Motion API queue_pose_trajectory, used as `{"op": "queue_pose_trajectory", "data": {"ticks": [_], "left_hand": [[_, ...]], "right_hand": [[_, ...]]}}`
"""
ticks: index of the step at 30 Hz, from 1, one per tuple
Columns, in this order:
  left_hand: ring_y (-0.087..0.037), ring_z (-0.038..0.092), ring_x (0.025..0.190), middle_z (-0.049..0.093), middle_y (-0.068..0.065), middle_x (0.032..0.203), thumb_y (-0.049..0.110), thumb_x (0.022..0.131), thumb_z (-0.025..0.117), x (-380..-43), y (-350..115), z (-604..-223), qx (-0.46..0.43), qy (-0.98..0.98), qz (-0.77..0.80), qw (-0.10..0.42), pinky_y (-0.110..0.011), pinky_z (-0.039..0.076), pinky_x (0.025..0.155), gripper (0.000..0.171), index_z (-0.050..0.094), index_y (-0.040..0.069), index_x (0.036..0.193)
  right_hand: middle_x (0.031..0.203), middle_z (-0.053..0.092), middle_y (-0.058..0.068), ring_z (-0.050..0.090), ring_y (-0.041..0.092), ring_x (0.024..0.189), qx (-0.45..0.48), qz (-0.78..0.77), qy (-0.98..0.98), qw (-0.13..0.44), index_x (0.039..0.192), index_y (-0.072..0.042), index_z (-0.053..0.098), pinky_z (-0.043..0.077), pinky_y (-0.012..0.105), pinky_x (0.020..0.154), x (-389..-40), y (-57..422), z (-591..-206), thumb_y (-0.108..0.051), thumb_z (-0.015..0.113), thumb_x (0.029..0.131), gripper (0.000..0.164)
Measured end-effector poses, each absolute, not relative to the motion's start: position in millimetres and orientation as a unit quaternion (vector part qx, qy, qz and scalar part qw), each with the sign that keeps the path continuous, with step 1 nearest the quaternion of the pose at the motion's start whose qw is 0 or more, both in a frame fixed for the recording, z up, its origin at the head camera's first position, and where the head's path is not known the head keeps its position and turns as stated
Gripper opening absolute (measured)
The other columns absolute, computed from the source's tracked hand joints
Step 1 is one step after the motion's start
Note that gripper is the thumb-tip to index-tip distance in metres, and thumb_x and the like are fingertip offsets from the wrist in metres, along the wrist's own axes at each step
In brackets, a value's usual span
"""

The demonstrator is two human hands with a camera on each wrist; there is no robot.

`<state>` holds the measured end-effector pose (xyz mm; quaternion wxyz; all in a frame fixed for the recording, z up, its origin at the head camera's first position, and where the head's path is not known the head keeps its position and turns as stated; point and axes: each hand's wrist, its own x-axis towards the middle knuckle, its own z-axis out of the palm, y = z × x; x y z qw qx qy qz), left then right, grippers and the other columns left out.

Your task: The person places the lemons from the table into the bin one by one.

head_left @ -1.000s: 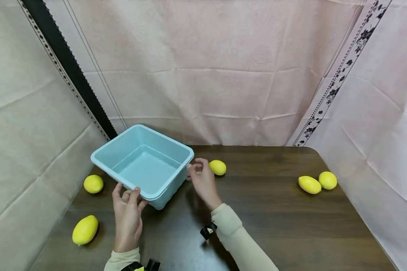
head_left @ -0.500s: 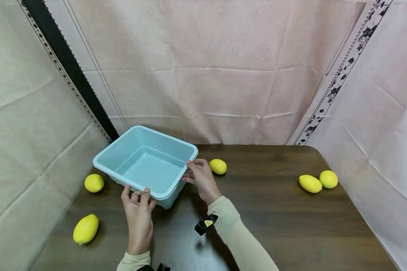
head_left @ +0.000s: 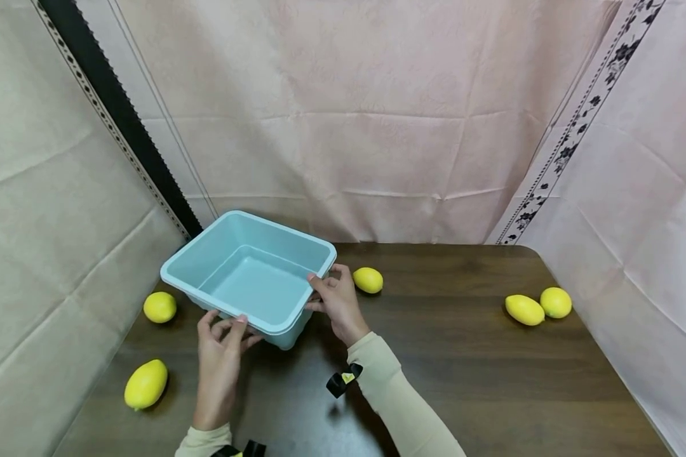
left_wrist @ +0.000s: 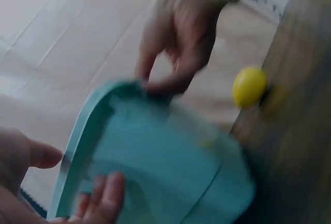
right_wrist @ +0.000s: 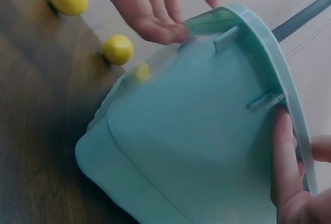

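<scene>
A light blue rectangular plastic basin (head_left: 263, 244) stands over the left half of the table, its inside bare. It looks raised and tilted, with its near corner toward me. My left hand (head_left: 220, 365) holds the near rim, thumb and fingers about the edge. At the right rim, my right hand (head_left: 341, 306) grips with the thumb on top and fingers beneath. Under the rim in the right wrist view, the right fingers (right_wrist: 284, 157) lie against the outer wall. One lemon (head_left: 368, 280) lies just beyond the right hand.
Two lemons lie left of the basin: a farther lemon (head_left: 160, 307) and a nearer lemon (head_left: 146, 384). At the right are a lemon (head_left: 524, 310) and another lemon (head_left: 556, 302), side by side. Cloth walls (head_left: 377, 158) enclose the dark wooden table (head_left: 463, 355).
The basin has shifted slightly right. My right hand, beside the basin earlier, now has its thumb over the rim. My left hand moved right with the basin, then back slightly left.
</scene>
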<state>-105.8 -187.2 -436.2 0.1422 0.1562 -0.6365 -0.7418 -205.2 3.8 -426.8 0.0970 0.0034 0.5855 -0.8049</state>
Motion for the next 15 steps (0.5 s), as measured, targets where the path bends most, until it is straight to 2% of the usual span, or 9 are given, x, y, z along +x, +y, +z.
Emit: {"op": "queue_pose_trajectory", "data": {"ticks": [3,5,8,11,15], "left_hand": [[-0.011,0.062,0.104,0.046,-0.013,0.133,0.028,0.109,0.058,-114.4,-209.0,-434.1,0.172,-0.696,-0.685,0.130,-0.019,0.056,0.081,0.075,0.011,0.009,0.163],[-0.019,0.056,0.119,0.041,-0.019,0.144,0.036,0.108,0.057,-121.4,-222.9,-431.6,0.178,-0.736,-0.641,0.127,-0.021,0.052,0.089,0.081,0.006,0.010,0.166],[-0.033,0.046,0.135,0.032,-0.027,0.156,0.043,0.107,0.055,-131.7,-240.5,-426.4,0.187,-0.779,-0.581,0.144,-0.036,0.044,0.103,0.089,0.002,0.005,0.168],[-0.044,0.041,0.137,0.027,-0.031,0.157,0.044,0.106,0.055,-142.7,-255.0,-420.6,0.204,-0.803,-0.533,0.173,-0.055,0.039,0.108,0.090,0.005,0.001,0.167],[-0.053,0.034,0.142,0.022,-0.036,0.160,0.045,0.105,0.055,-157.9,-276.9,-411.8,0.220,-0.840,-0.461,0.185,-0.065,0.031,0.115,0.089,0.012,-0.002,0.167]], "right_hand": [[0.101,0.067,0.019,0.067,0.017,0.073,0.002,-0.806,0.584,0.091,0.145,-0.004,0.036,0.062,0.030,0.066,-206.9,4.8,-424.1,-0.015,0.070,0.104,0.054],[0.099,0.066,0.018,0.068,0.017,0.073,0.002,-0.807,0.584,0.087,0.143,-0.004,0.036,0.062,0.030,0.066,-207.6,5.0,-423.0,-0.014,0.070,0.103,0.053],[0.096,0.065,0.015,0.067,0.017,0.073,-0.003,-0.807,0.585,0.087,0.142,-0.004,0.036,0.062,0.030,0.066,-207.9,4.9,-423.4,-0.013,0.071,0.103,0.053],[0.093,0.064,0.012,0.067,0.018,0.072,-0.004,-0.806,0.586,0.089,0.142,-0.003,0.036,0.062,0.031,0.065,-207.7,5.7,-425.7,-0.013,0.071,0.103,0.053],[0.090,0.063,0.009,0.066,0.018,0.072,-0.001,-0.807,0.584,0.089,0.141,-0.003,0.037,0.062,0.030,0.064,-206.1,8.1,-427.9,-0.012,0.071,0.102,0.053]]}}
